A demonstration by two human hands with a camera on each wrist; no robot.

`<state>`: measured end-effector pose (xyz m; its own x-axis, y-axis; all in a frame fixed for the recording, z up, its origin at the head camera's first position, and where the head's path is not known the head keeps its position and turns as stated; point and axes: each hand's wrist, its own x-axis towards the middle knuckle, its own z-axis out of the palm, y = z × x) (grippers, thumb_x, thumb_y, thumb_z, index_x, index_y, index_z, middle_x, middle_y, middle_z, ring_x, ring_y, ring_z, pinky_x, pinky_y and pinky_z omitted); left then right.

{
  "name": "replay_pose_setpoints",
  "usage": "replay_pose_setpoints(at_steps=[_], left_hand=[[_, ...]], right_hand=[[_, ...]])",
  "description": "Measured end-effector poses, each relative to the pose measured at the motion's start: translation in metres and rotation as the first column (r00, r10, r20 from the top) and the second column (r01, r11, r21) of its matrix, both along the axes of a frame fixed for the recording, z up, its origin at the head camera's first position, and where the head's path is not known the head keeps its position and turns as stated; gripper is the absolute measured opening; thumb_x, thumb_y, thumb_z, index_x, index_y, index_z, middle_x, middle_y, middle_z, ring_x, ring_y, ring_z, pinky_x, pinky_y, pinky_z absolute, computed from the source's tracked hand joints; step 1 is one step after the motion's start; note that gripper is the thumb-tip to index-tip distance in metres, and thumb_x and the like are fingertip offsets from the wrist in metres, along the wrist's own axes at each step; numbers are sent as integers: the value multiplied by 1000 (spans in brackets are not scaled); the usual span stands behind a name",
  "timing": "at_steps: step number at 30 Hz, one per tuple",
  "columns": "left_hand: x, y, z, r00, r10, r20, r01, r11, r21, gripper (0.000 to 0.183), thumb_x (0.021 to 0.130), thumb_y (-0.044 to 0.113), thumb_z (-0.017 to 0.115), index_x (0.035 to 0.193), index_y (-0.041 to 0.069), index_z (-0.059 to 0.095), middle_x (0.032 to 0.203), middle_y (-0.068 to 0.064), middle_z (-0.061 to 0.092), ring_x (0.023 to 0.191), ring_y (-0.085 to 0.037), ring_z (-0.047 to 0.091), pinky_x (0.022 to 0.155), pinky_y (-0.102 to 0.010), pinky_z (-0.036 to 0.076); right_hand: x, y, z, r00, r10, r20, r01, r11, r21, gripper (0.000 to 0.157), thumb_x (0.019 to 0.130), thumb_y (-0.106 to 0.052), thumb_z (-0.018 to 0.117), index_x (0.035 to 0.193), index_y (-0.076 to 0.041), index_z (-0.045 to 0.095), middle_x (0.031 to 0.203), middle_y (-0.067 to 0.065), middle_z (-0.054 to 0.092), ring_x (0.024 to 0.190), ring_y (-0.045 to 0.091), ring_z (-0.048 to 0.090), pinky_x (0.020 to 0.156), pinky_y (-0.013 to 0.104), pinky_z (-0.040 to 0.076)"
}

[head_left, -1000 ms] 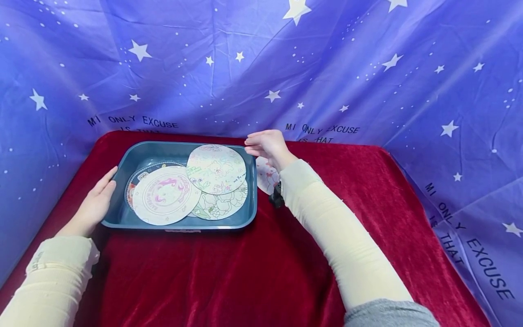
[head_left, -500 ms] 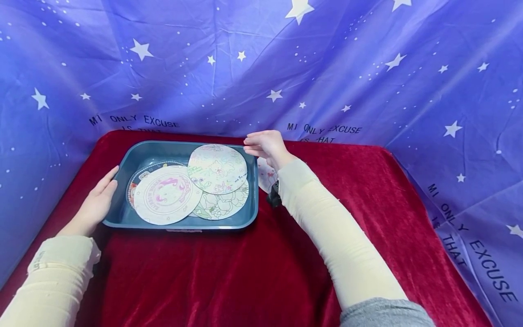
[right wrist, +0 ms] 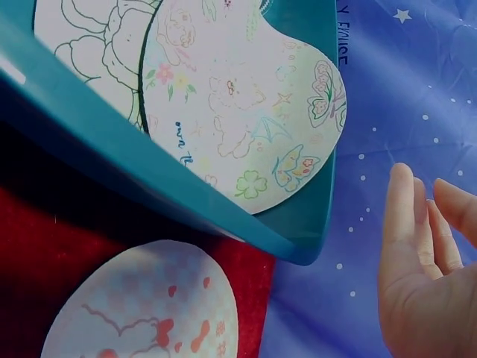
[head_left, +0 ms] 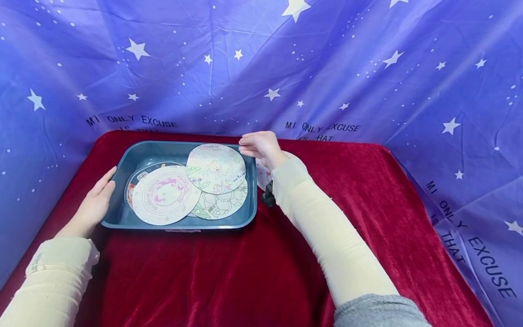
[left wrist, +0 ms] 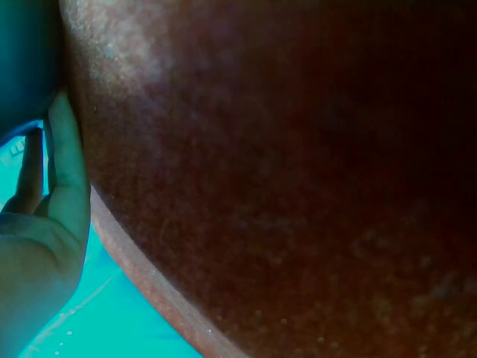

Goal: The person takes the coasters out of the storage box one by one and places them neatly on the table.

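Note:
A blue rectangular tray (head_left: 180,225) holds several overlapping round discs with printed drawings: a pink one (head_left: 166,195), a pastel one (head_left: 216,169), a green-lined one (head_left: 220,205) and a dark-edged one (head_left: 143,176) mostly covered. My left hand (head_left: 93,204) rests against the tray's left outer side, fingers extended; in the left wrist view its fingertips (left wrist: 65,127) touch the wall. By the far right corner is my right hand (head_left: 263,147), fingers straight and holding nothing. The right wrist view has this hand (right wrist: 428,276) apart from the tray.
Another round disc (right wrist: 156,313), with red hearts, lies on the cloth right of the tray, partly hidden by the right wrist in the head view. Red velvet cloth (head_left: 196,281) covers the table. A blue starry curtain (head_left: 229,81) hangs behind it and at both sides.
My right hand has shifted slightly left along the tray's far right corner. The left hand, the tray and the discs keep their places; the head view drifts a little.

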<state>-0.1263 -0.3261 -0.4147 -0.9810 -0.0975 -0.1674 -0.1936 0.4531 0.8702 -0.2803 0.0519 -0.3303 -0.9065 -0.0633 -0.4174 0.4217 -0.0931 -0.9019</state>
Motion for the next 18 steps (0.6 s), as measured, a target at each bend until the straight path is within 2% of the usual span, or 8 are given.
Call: replay_pose_setpoints(at_steps=[8,11,13,18], left_hand=[[0,-1,0,1000,-1,10,1,1000,8,58,108,37,20,159,17,-1,162,-29,-2,147,-52,-4,112,-75,4],[0,0,0,1000,-1,7,1,1000,12,58,108,37,20,159,17,0,162,-28,-2,147,-51,-5,113,-75,3],[0,0,0,1000,-2,5,2,1000,15,58,108,37,21,159,17,0,162,-28,-2,147,-51,-5,113,-75,3],[0,0,1,1000,-4,5,4,1000,18,58,108,37,21,159,17,0,162,-29,-2,147,-52,-4,112,-75,3]], right_hand=[[0,-6,-3,1000,8,10,-8,1000,5,34,87,7,68,120,3,69,118,22,70,75,20,72,85,34,60],[-1,-7,-5,1000,20,8,-21,1000,20,33,88,6,67,121,2,68,119,22,70,70,18,71,86,34,59],[-1,-8,-6,1000,30,8,-30,999,28,33,88,4,67,122,1,68,122,21,69,76,21,72,86,34,59],[0,-11,-7,999,36,22,-36,999,25,34,89,2,68,123,0,68,124,20,69,107,31,70,87,34,59]])
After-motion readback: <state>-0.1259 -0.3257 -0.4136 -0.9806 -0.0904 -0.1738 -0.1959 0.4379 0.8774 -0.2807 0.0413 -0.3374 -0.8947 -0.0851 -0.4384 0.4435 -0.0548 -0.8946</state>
